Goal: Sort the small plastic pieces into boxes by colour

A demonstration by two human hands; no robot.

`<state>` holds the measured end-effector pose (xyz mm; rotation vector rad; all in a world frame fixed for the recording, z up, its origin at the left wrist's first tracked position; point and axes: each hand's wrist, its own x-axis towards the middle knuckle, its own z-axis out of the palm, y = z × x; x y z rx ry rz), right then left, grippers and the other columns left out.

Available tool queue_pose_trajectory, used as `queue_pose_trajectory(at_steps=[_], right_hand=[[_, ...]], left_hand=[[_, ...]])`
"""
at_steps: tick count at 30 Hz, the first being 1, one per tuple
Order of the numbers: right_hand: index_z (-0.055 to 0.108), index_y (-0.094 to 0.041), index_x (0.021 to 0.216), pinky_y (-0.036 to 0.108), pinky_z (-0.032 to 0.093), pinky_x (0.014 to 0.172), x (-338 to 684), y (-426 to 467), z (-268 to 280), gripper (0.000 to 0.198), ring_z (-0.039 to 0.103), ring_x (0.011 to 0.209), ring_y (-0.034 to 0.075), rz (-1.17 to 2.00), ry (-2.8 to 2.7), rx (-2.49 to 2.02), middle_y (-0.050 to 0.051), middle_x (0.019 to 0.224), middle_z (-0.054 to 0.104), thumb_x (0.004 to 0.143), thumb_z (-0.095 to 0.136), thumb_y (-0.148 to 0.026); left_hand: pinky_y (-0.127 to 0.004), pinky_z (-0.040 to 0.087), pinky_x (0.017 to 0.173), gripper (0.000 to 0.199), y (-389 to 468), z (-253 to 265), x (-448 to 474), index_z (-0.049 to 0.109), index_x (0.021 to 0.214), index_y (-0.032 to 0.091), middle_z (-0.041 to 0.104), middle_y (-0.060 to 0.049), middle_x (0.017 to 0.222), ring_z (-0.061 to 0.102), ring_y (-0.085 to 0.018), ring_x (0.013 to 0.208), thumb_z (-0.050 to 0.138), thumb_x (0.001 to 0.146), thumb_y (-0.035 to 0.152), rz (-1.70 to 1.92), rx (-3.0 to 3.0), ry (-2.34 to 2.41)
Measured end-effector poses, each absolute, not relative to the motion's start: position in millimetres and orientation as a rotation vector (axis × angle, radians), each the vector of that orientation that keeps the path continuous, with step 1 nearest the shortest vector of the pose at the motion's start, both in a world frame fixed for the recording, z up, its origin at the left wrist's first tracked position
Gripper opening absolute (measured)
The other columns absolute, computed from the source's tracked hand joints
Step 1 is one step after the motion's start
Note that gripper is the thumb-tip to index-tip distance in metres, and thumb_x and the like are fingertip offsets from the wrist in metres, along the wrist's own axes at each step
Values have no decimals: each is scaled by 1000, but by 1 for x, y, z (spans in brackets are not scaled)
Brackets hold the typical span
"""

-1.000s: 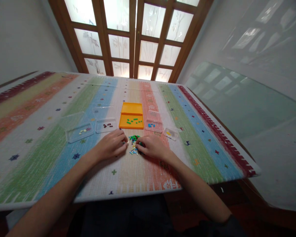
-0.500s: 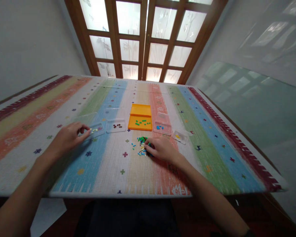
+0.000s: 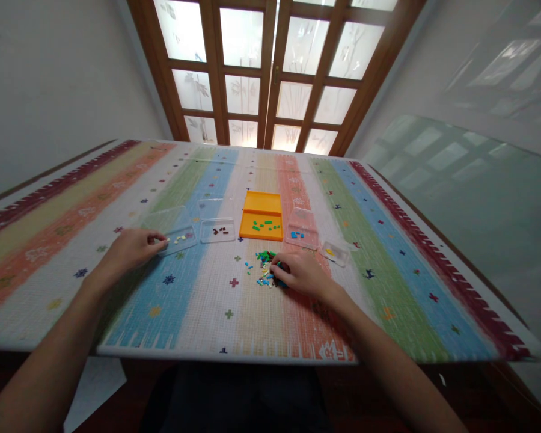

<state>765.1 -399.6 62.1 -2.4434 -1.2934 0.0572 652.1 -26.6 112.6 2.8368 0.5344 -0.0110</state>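
My left hand (image 3: 136, 251) is at the left edge of a clear box (image 3: 188, 243) that holds several pale bricks (image 3: 180, 239). Its thumb and index finger are pinched together, with a small pale brick (image 3: 167, 240) at the tips. Over the right side of a mixed pile of tiny building bricks (image 3: 265, 272) rests my right hand (image 3: 303, 273). Its fingers curl in a pinch among green, blue, white and brown pieces. Whatever lies between those fingertips is too small to make out, and the hand hides part of the pile.
Behind the pile stand a clear box (image 3: 202, 238) with brown bricks, an open orange box (image 3: 262, 211) with green ones, a clear box (image 3: 310, 244) with blue ones and a small clear box (image 3: 341, 260) with yellow ones. A striped cloth (image 3: 207, 300) covers the table.
The whole view has shifted slightly, so things appear a little further right. Both hands stay pinched in about the same places, the left by the pale-brick box, the right at the pile.
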Motion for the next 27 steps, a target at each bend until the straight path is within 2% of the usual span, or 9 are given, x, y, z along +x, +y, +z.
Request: queue_pose_trajectory(at_steps=[6, 11, 15, 20, 27], right_hand=[[75, -19, 94, 28, 37, 67, 767, -403, 66, 14, 67, 77, 20, 53, -1262, -2444, 7, 86, 77, 96, 62, -24], [73, -19, 92, 29, 38, 69, 768, -404, 69, 13, 66, 78, 20, 56, -1204, -2451, 8, 87, 76, 96, 61, -23], [71, -19, 90, 29, 38, 70, 770, -406, 71, 14, 64, 78, 19, 84, -1184, -2440, 7, 85, 74, 97, 60, -22], [73, -18, 87, 28, 36, 68, 770, -408, 75, 14, 62, 76, 18, 135, -1186, -2513, 6, 83, 74, 95, 62, -20], [79, -21, 97, 28, 39, 71, 771, -410, 76, 17, 65, 78, 19, 132, -1195, -2486, 6, 88, 78, 93, 62, -16]], left_hand=[[-25, 32, 62, 40, -28, 125, 644, 79, 98, 11, 57, 2, 56, 53, -16, 59, 55, 78, 35, 135, 2827, 585], [-24, 35, 61, 43, -59, 135, 641, 78, 103, 14, 55, 4, 56, 49, -14, 54, 50, 84, 41, 333, 2767, 331], [-25, 37, 60, 42, -99, 125, 653, 75, 107, 14, 59, 1, 61, 50, -14, 54, 46, 93, 41, 260, 2742, -79], [-27, 42, 66, 32, -146, 96, 675, 72, 112, 16, 68, -3, 72, 61, -17, 65, 49, 95, 31, 94, 2761, -459], [-28, 44, 65, 23, -174, 68, 693, 72, 99, 19, 74, -6, 82, 67, -19, 72, 50, 94, 24, 47, 2696, -700]])
